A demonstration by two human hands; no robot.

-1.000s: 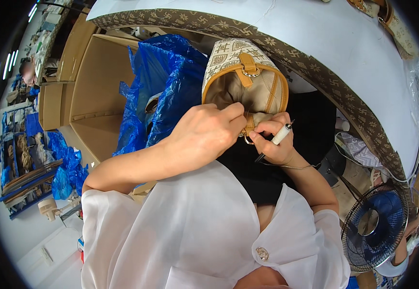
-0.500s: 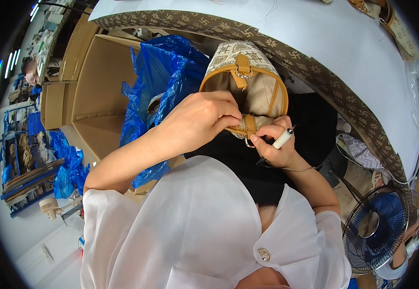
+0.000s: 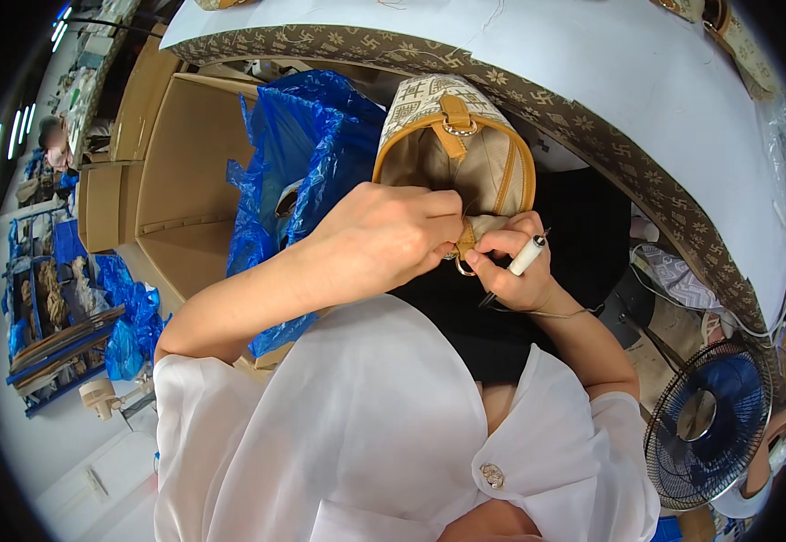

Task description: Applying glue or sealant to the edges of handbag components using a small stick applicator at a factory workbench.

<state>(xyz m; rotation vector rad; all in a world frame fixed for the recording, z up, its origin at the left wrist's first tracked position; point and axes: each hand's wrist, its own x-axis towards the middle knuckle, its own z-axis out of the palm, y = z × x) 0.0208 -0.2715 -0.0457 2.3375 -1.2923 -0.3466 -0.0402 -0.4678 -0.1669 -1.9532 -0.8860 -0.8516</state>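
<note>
An open handbag (image 3: 444, 95) with a beige patterned outside, tan leather trim and a pale lining lies on my lap, its mouth toward me. My left hand (image 3: 393, 233) is closed, fingertips pinched at the near rim beside a small tan tab (image 3: 466, 237). A metal ring (image 3: 463, 266) hangs from that tab. With thumb and forefinger, my right hand (image 3: 519, 271) grips the tab from the other side. A slim white-and-black pen-like tool (image 3: 527, 256) is tucked in the same hand. My left fingers hide part of the rim.
Beyond the bag curves a white tabletop (image 3: 592, 81) with a brown patterned edge. At left stands a cardboard box (image 3: 190, 154) with a blue plastic bag (image 3: 307, 135) in it. A black fan (image 3: 705, 425) is at lower right, near a person's arm (image 3: 759, 465).
My left hand has shifted slightly right, and its fingers now cover more of the tab. The right hand keeps its grip on the tab and the pen-like tool.
</note>
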